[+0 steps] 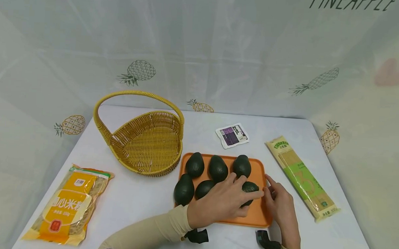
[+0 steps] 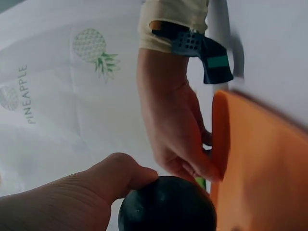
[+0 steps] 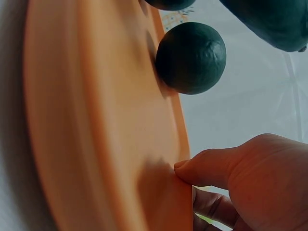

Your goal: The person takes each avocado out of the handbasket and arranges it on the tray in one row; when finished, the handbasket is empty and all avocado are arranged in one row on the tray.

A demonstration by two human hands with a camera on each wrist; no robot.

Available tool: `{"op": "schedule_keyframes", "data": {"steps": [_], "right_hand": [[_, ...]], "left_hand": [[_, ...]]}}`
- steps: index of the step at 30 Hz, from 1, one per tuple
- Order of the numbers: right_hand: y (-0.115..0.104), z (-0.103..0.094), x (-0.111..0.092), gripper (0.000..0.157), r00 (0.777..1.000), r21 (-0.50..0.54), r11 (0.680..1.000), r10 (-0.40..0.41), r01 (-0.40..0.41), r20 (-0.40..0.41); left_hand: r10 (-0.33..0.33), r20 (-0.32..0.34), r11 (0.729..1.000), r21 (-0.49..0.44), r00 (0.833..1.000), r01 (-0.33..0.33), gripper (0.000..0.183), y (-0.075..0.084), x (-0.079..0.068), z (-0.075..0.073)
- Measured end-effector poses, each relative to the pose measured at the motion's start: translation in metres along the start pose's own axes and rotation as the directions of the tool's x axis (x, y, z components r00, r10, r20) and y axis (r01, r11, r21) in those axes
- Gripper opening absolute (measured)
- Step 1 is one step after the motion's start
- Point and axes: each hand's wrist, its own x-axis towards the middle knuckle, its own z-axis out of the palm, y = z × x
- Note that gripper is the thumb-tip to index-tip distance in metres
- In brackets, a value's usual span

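My left hand [image 1: 221, 200] reaches over an orange tray [image 1: 260, 216] and grips a dark green avocado [image 1: 251, 187] near the tray's right side. In the left wrist view its thumb presses on that avocado [image 2: 168, 204]. At the tray's right edge, my right hand [image 1: 280, 202] pinches the rim, with the thumb [image 3: 207, 166] over the edge and the fingers outside, as the right wrist view shows. Several other avocados lie on the tray, among them one at the far right [image 1: 242, 166] and one at the left [image 1: 184, 190]; my left hand partly covers the middle of the tray.
Behind the tray's left side stands a yellow wicker basket [image 1: 149, 148] with a tall handle. A small white and purple packet [image 1: 232, 135] lies behind the tray. To the right is a pack of noodles [image 1: 301, 177]; a yellow bag [image 1: 68, 206] lies at the front left.
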Motion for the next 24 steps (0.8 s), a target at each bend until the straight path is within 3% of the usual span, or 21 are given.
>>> {"op": "schedule_keyframes", "data": {"steps": [4,9,16,24], "right_hand": [[0.000,0.001,-0.001,0.050,1.000,0.004,1.000,-0.019,0.019,-0.015],[0.000,0.000,-0.001,0.050,1.000,-0.005,1.000,-0.016,0.016,-0.022],[0.000,-0.001,0.001,0.052,1.000,-0.013,1.000,0.021,-0.021,0.014],[0.001,0.000,0.000,0.050,1.000,-0.006,1.000,-0.017,0.017,-0.015]], "left_hand": [[-0.009,0.005,0.999,-0.046,1.000,0.010,0.030,0.004,-0.001,0.007],[-0.045,0.033,0.989,-0.140,0.998,0.049,0.036,0.008,-0.004,0.015],[-0.051,0.043,0.997,-0.058,0.998,0.054,0.037,0.014,-0.002,0.028],[-0.131,0.060,0.991,0.040,0.990,0.128,0.051,0.019,0.002,0.032]]}}
